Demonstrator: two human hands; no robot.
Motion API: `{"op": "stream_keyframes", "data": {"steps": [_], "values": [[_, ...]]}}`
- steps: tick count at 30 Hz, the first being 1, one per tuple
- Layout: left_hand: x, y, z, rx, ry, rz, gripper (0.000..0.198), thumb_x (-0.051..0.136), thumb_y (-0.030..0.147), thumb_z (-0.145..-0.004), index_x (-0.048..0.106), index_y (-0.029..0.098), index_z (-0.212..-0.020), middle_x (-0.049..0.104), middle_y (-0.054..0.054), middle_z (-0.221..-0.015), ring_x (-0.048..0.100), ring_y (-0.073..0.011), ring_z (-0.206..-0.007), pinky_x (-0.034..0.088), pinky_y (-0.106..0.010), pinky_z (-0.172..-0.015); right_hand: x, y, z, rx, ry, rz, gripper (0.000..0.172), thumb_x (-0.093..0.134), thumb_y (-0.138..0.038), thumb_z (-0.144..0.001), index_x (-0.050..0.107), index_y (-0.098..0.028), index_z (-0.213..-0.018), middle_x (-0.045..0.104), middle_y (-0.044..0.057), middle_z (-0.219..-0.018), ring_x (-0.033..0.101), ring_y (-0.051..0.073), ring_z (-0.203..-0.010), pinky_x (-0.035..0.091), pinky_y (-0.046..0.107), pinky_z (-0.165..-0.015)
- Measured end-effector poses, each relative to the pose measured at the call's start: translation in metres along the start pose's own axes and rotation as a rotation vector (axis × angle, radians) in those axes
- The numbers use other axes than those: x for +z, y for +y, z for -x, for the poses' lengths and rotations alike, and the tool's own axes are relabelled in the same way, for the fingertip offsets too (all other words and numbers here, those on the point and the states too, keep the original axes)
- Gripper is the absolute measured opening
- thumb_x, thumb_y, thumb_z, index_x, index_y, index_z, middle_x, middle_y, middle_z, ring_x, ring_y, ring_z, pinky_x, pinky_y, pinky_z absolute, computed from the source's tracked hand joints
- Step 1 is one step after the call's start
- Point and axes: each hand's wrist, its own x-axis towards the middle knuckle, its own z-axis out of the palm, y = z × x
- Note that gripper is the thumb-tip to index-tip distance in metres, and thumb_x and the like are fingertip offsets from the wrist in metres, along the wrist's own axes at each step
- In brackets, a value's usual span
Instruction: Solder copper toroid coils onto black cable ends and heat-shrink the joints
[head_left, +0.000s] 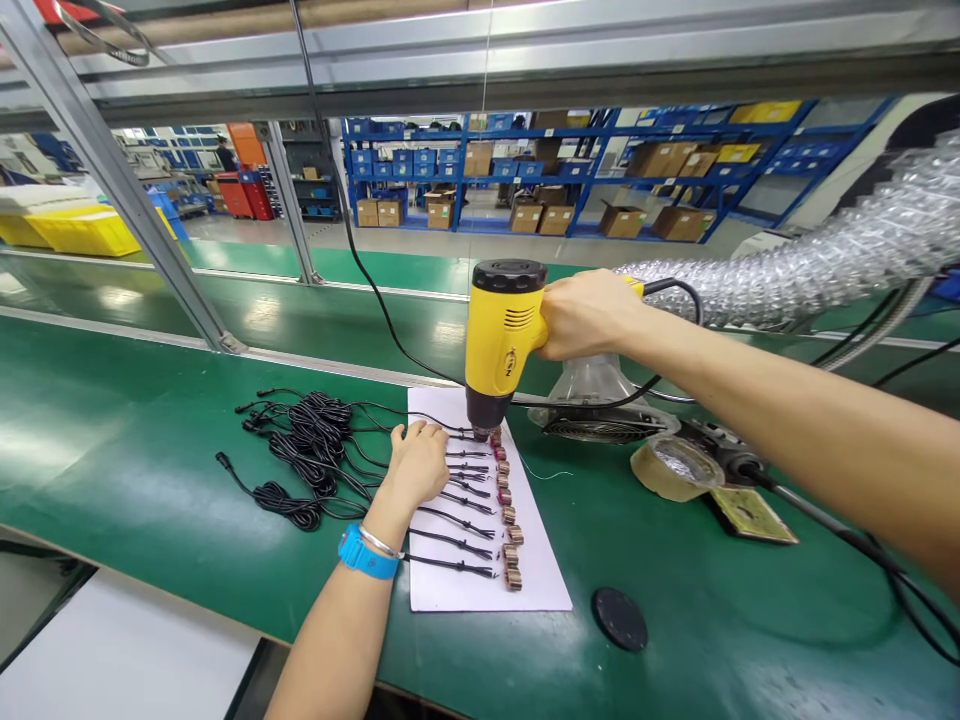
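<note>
My right hand (589, 315) is wrapped round the handle of a yellow heat gun (495, 335), whose dark nozzle points down at the top of a row of small copper-coloured coils (509, 515). The coils stand in a line on a white sheet (525, 580). Black cables (457, 567) lie side by side on the sheet, their split ends towards the coils. Over the upper cables rests my left hand (420, 460), fingers bent; what its fingertips hold, if anything, is hidden. Bundled black cable (319, 430) lies to its left.
A tape roll (667, 467), a yellowish pad (752, 514) and a black disc (619, 618) lie on the green table (697, 610). A clear hood with a silver duct (810, 250) stands at right. Metal posts (127, 170) rise at left; shelves with boxes stand behind.
</note>
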Motion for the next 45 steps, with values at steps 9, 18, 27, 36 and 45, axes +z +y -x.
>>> {"op": "stream_keyframes", "data": {"steps": [9, 18, 27, 36, 45], "values": [[-0.001, 0.002, 0.0, -0.003, 0.004, -0.001, 0.03, 0.039, 0.015, -0.086, 0.058, 0.02, -0.109, 0.062, -0.008, -0.121, 0.047, -0.0255, -0.118, 0.026, -0.051, -0.101, 0.006, 0.008, 0.008, 0.021, -0.002, 0.017, 0.038, 0.053, -0.047, -0.066, 0.065, -0.019, -0.088, 0.067, 0.01, -0.085, 0.062, 0.03, -0.069, 0.027, 0.03, -0.05], [-0.002, 0.001, 0.0, -0.005, -0.018, -0.001, 0.029, 0.041, 0.015, -0.085, 0.058, 0.021, -0.108, 0.061, -0.008, -0.12, 0.048, -0.0251, -0.116, 0.025, -0.05, -0.101, 0.007, 0.012, 0.014, 0.033, 0.004, 0.01, 0.043, 0.053, -0.049, -0.066, 0.066, -0.019, -0.094, 0.067, 0.01, -0.083, 0.062, 0.029, -0.068, 0.024, 0.029, -0.048], [-0.004, 0.001, 0.001, -0.004, -0.019, 0.001, 0.029, 0.039, 0.014, -0.086, 0.058, 0.02, -0.107, 0.062, -0.009, -0.117, 0.047, -0.0256, -0.115, 0.025, -0.051, -0.101, 0.006, 0.009, 0.018, 0.044, -0.017, -0.025, 0.048, 0.052, -0.049, -0.066, 0.067, -0.022, -0.104, 0.068, 0.008, -0.081, 0.061, 0.027, -0.065, 0.026, 0.028, -0.047], [-0.003, -0.002, -0.001, -0.011, -0.001, 0.027, 0.027, 0.038, 0.019, -0.09, 0.061, 0.022, -0.106, 0.062, -0.007, -0.119, 0.046, -0.0248, -0.117, 0.024, -0.049, -0.102, 0.001, 0.001, 0.016, 0.031, -0.026, -0.055, 0.043, 0.054, -0.046, -0.065, 0.068, -0.018, -0.094, 0.068, 0.011, -0.082, 0.061, 0.028, -0.067, 0.025, 0.028, -0.048], [-0.002, -0.007, -0.007, -0.085, -0.021, 0.059, 0.02, 0.051, 0.022, -0.085, 0.068, 0.026, -0.096, 0.063, -0.007, -0.104, 0.051, -0.024, -0.104, 0.032, -0.042, -0.091, -0.001, 0.001, 0.014, 0.026, -0.008, -0.049, 0.043, 0.054, -0.047, -0.065, 0.067, -0.02, -0.096, 0.067, 0.008, -0.08, 0.062, 0.028, -0.066, 0.024, 0.028, -0.046]]}}
